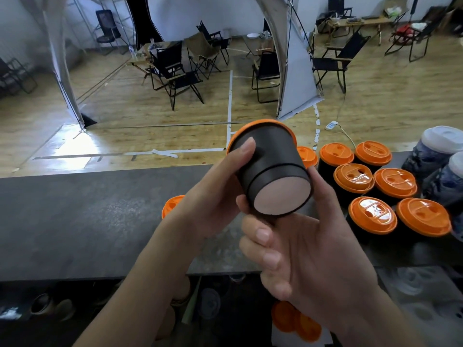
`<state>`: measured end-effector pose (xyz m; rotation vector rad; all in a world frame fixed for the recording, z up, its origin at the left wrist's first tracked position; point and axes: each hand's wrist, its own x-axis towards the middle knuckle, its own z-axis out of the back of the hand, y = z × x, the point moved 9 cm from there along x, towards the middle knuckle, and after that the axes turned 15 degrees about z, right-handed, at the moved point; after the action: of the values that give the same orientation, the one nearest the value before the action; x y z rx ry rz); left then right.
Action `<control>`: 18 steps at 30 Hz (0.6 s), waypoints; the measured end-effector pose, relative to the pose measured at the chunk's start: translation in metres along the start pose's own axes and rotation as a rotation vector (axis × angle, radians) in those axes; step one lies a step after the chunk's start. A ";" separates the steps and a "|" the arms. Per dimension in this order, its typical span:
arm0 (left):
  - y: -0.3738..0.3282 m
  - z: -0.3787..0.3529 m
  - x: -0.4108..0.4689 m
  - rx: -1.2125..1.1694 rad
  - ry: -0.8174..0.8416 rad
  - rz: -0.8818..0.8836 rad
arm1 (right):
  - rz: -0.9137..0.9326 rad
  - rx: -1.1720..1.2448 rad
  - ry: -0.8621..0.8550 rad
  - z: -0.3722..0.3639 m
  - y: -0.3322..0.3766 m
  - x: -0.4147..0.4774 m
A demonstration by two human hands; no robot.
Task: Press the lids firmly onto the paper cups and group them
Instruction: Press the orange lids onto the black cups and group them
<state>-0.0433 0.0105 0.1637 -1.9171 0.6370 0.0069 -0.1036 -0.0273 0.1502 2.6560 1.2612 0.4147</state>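
Observation:
I hold a black paper cup (271,156) tipped on its side above the counter, its pale base facing me and its orange lid (265,124) pointing away. My left hand (213,196) grips the cup's left wall, thumb along the side. My right hand (300,246) holds it from below and from the right, fingers curled under the base. Several black cups with orange lids (380,196) stand grouped on the counter to the right. One loose orange lid (171,205) lies partly hidden behind my left hand.
The dark grey counter (75,221) stretches to the left. Blue patterned cups with white lids (441,156) stand at the far right. More orange lids (295,321) and stacked cups lie on a shelf under the counter. Folding chairs stand on the wooden floor beyond.

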 end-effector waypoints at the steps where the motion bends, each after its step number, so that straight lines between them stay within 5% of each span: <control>1: 0.004 0.004 0.001 -0.028 -0.054 0.057 | 0.004 -0.028 -0.038 0.006 0.002 -0.001; 4: 0.002 0.007 0.005 0.003 -0.163 0.059 | 0.081 -0.164 -0.151 0.022 0.018 -0.005; 10: 0.015 -0.016 0.011 -0.403 0.085 0.107 | 0.091 0.006 -0.121 0.019 0.030 -0.004; 14: 0.020 0.002 0.016 -0.366 -0.105 0.027 | 0.079 0.138 -0.061 0.012 0.039 -0.006; 16: 0.013 0.002 0.022 -0.341 -0.031 -0.050 | 0.063 0.183 -0.047 0.012 0.043 -0.008; 18: 0.018 0.017 0.019 -0.350 -0.195 -0.018 | 0.042 0.218 -0.040 0.013 0.045 -0.009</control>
<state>-0.0297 0.0120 0.1354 -2.2240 0.5105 0.3080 -0.0717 -0.0629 0.1483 2.8590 1.3089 0.2400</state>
